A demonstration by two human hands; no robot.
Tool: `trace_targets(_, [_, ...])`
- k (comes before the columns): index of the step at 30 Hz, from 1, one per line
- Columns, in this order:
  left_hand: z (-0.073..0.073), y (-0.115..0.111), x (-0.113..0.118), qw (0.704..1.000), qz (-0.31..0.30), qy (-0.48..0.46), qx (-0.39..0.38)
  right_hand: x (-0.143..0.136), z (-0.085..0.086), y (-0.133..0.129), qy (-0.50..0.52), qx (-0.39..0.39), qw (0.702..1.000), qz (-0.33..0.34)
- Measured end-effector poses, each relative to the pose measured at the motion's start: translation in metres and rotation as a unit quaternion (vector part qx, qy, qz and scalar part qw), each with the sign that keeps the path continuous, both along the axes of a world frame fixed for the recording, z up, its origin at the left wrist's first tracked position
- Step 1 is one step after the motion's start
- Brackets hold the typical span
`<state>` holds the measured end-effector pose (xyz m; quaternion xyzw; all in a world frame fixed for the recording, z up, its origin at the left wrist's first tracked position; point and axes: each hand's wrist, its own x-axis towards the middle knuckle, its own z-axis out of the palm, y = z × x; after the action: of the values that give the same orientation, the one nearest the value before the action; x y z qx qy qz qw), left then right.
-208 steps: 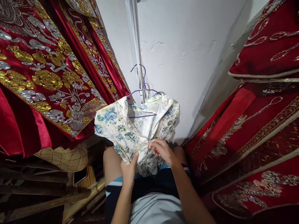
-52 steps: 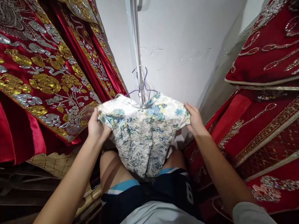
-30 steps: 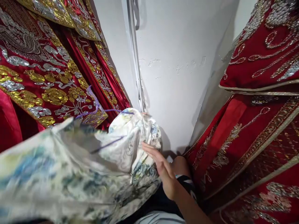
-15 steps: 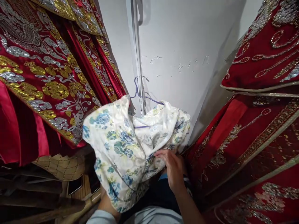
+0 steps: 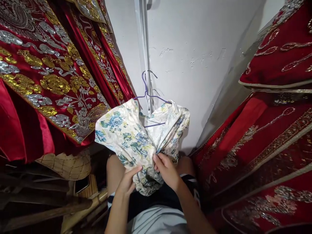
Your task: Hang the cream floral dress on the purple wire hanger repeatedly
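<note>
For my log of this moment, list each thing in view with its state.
Floral top: on the hanger, neckline open
Purple hanger: inside the top, hook exposed
Left hand: gripping the top's lower front
Right hand: pinching its front edge
Red garments: hanging at both sides
White wall: surface marked

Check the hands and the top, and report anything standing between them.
Nothing visible does: the left hand grips the top low down; the right hand pinches its front. The hanger sits above both, not between.
</note>
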<state>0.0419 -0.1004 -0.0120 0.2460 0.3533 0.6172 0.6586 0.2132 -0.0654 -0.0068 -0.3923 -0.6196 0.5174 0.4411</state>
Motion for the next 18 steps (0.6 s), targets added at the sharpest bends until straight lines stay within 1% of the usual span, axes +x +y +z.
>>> trace_targets(2, [0.001,0.0,0.004,1.0,0.014,0.015,-0.02,-0.004,0.001,0.002,0.012,0.009,1.0,-0.005])
trace_targets(6, [0.002,0.003,0.004,0.999,0.031,0.016,-0.037,-0.001,0.007,0.005,0.014,0.022,1.0,0.009])
trace_targets(11, [0.005,0.003,0.005,0.998,0.027,0.016,-0.055,-0.008,0.015,-0.002,0.009,0.008,1.0,0.018])
trace_targets(13, [0.007,0.002,0.004,0.998,0.037,0.011,-0.057,-0.012,0.016,-0.004,0.015,-0.004,1.0,0.02])
trace_targets(16, [0.007,0.004,-0.003,0.994,0.059,0.02,-0.088,-0.009,0.014,-0.006,0.046,-0.041,0.997,0.049])
trace_targets(18, [0.004,0.008,-0.011,0.988,0.089,0.045,-0.115,-0.002,0.011,-0.006,0.052,-0.057,0.994,0.081])
